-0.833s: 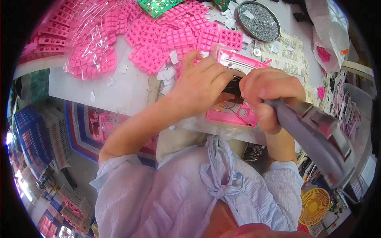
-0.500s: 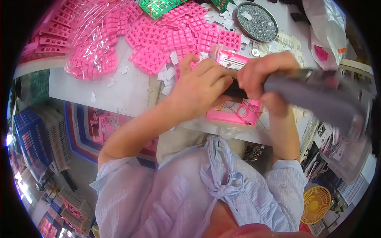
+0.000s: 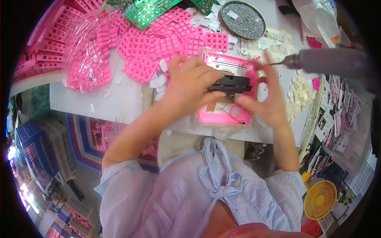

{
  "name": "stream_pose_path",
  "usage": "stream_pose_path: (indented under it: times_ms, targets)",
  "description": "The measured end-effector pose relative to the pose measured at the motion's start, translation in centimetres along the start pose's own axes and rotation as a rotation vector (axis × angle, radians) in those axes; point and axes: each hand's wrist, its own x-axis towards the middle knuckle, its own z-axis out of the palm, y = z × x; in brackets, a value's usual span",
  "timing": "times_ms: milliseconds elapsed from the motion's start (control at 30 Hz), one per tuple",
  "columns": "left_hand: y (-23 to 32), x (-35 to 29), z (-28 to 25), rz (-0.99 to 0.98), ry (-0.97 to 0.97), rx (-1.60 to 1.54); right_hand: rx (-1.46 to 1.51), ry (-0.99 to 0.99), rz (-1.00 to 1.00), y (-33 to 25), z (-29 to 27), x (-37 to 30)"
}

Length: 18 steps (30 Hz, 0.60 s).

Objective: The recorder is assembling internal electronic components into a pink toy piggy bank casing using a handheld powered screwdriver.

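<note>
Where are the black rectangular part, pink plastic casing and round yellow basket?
Black rectangular part (image 3: pixel 233 82), head view: top face.
Pink plastic casing (image 3: pixel 220 118), head view: near edge.
Round yellow basket (image 3: pixel 319 199), head view: central mesh.

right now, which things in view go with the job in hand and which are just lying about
Job in hand:
- black part, in left hand
- pink case
- driver, blurred, by right hand

Apparently lying about:
- pink keypads
- green boards
- paper scraps
- yellow basket

Pale blue crinkled blouse (image 3: pixel 170 202), knotted bow (image 3: pixel 219 189) in front, loose short sleeves (image 3: pixel 284 188).
</note>
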Motion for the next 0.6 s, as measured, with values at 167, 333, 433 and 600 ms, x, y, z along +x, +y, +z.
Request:
stream_pose_path:
  times_ms: [167, 333, 433, 600]
  targets:
    - [0.5, -0.4, 0.5, -0.231, 0.046, -0.369, -0.251, -0.218, -0.209, 1.1, -1.0, 0.8]
    - [0.6, -1.1, 1.7, -0.324, 0.101, -0.491, -0.032, -0.311, 0.291, 1.6, -1.2, 4.6]
    - [1.1, -0.7, 1.7, -0.262, 0.083, -0.322, -0.174, -0.552, 0.453, 3.0, -2.2, 7.5]
    - [2.1, 0.4, 1.5, -0.168, 0.084, 0.081, -0.722, -0.278, 0.013, 0.5, -1.6, 7.4]
